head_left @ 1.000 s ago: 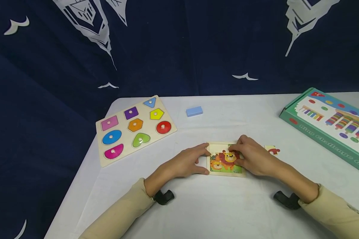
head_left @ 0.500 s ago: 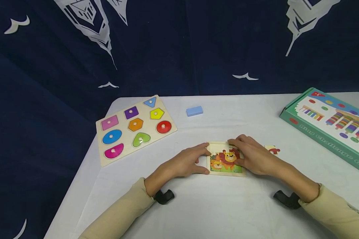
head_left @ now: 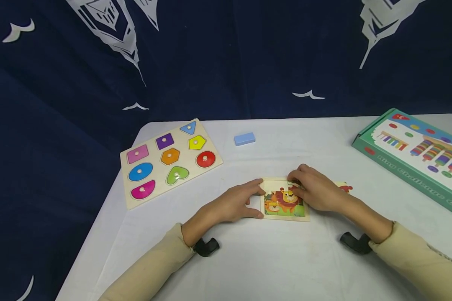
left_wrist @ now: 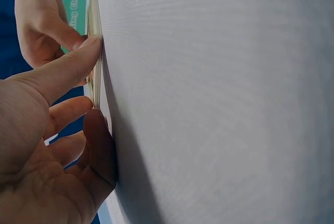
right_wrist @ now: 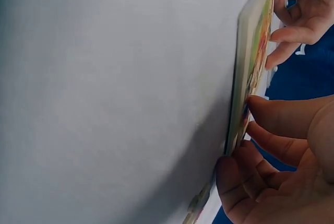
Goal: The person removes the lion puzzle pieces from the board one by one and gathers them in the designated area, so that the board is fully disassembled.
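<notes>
A small wooden jigsaw tray (head_left: 284,218) with a lion picture lies on the white table, its upper left part showing bare wood. My left hand (head_left: 235,203) holds the tray's left side, thumb at the near corner and index finger at the far one. My right hand (head_left: 318,190) bends over the upper right corner, thumb and index finger on a jigsaw piece (head_left: 294,183) mostly hidden beneath them. In the right wrist view, the thumb (right_wrist: 284,117) touches the picture and other fingertips rest by the tray's edge. A loose jigsaw piece (head_left: 345,188) with red on it lies right of this hand, partly covered.
At the left lies a wooden shape board (head_left: 158,190) with several coloured knobbed pieces. A blue block (head_left: 245,139) sits behind the tray. A green game box (head_left: 407,175) occupies the right side. Behind the table hangs a dark blue cloth (head_left: 226,62).
My right hand has shifted slightly up and away, its thumb sliding higher on the picture and covering more of the loose piece. My left hand stays on the tray's left side.
</notes>
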`<state>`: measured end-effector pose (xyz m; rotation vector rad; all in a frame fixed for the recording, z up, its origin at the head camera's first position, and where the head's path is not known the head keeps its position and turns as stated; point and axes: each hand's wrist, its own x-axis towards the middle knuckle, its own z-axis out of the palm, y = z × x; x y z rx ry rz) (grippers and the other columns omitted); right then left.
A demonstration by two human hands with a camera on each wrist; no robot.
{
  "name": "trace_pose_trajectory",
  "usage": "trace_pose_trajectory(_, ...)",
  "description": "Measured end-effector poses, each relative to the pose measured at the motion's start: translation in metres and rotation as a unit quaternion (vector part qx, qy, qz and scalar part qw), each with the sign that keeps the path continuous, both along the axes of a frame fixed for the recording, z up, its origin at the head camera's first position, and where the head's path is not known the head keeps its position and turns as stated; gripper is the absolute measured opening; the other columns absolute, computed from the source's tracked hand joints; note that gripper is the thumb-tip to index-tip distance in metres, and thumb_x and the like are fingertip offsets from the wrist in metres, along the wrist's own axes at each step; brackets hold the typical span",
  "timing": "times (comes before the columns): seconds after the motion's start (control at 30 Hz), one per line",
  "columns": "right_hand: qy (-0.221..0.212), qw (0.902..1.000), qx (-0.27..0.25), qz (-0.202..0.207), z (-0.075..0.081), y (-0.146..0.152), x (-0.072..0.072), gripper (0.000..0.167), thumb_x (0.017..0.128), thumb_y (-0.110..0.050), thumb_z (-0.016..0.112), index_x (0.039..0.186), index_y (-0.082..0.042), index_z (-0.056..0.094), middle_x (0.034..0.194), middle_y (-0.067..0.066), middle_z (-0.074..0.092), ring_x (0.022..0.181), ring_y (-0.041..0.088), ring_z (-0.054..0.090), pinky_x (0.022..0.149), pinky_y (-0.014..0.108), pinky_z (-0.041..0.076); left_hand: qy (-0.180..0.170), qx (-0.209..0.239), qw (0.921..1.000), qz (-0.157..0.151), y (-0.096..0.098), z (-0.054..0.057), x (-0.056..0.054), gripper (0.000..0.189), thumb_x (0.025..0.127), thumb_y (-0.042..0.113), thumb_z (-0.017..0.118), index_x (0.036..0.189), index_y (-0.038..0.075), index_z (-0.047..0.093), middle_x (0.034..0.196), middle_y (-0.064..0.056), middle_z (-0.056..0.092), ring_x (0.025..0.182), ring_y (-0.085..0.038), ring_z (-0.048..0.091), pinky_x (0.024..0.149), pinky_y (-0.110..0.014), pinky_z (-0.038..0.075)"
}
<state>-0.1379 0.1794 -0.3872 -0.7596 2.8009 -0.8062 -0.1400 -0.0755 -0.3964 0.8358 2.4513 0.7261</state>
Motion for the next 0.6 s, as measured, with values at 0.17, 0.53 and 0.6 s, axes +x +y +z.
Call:
trace_pose_trajectory(0.17, -0.011, 0.9999, 0.006, -0.002, 0.0026, -0.0012, -0.0017, 0.024, 0.089, -0.002, 0.071, 0.111, 0.004, 0.065, 0.099, 0.011, 0.057, 0.087, 0.023, 0.051, 0.081, 0.044, 0.045, -0.001, -0.001, 1.0, 0.004, 0.0005, 0.0006, 0.0002, 0.059, 0.083, 0.027, 0.081, 0.135, 0.01, 0.059, 0.16, -0.006, 0.029, 0.076, -0.009, 0.051, 0.064, -0.019, 0.043)
trace_pose_trajectory(0.53, -0.017, 0.9993, 0.031, -0.008, 0.0034, -0.0023, -0.0042, 0.023, 0.088, -0.004, 0.073, 0.108, 0.001, 0.065, 0.096, 0.008, 0.057, 0.085, 0.023, 0.05, 0.08, 0.043, 0.045, 0.006, 0.007, 1.0, -0.002, -0.0009, -0.0001, 0.0009, 0.057, 0.084, 0.026, 0.081, 0.134, 0.009, 0.059, 0.159, -0.007, 0.03, 0.077, -0.008, 0.051, 0.067, -0.02, 0.044)
trace_pose_trajectory(0.6, -0.021, 0.9991, 0.035, -0.011, 0.0041, -0.0024, -0.0045, 0.024, 0.088, -0.005, 0.073, 0.109, 0.003, 0.065, 0.096, 0.008, 0.057, 0.085, 0.023, 0.051, 0.081, 0.043, 0.045, 0.01, 0.007, 0.9999, -0.006, -0.001, 0.0, 0.0008, 0.057, 0.084, 0.026, 0.081, 0.134, 0.009, 0.059, 0.159, -0.007, 0.03, 0.077, -0.008, 0.051, 0.068, -0.019, 0.043)
